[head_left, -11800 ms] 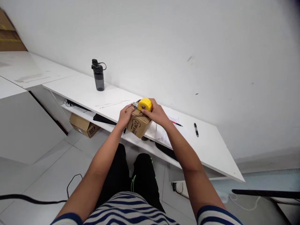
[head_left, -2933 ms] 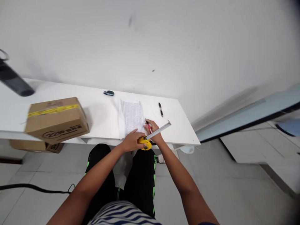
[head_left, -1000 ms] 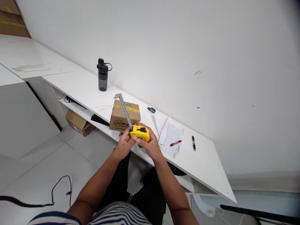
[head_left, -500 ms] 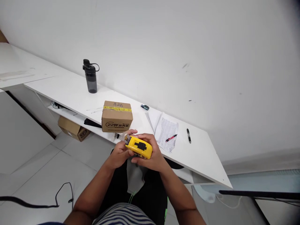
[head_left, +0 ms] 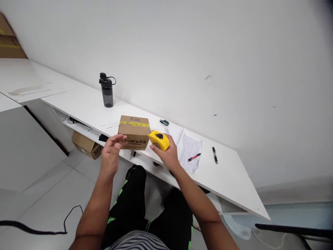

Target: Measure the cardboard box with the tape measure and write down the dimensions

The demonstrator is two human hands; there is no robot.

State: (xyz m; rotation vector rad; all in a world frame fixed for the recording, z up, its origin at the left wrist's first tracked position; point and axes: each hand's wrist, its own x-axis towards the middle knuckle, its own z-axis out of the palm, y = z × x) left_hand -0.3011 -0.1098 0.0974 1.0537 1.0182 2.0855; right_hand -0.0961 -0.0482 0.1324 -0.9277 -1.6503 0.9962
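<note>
My right hand (head_left: 166, 154) grips a yellow tape measure (head_left: 158, 139) with its blade wound in, held just right of a small brown cardboard box (head_left: 134, 132) sealed with yellow tape. The box stands near the front edge of the white desk (head_left: 229, 177). My left hand (head_left: 111, 152) hovers in front of the box's left corner with its fingers loosely curled and nothing in them.
A dark water bottle (head_left: 107, 90) stands at the back left. Right of the box lie a printed sheet (head_left: 191, 149) with a red pen (head_left: 194, 157), a black marker (head_left: 214, 155) and a small dark object (head_left: 164, 122). Another carton (head_left: 87, 146) sits on the floor.
The tape's blade has wound back into its case. My left hand has let go of the tape measure and moved left, while my right hand carried it up beside the box.
</note>
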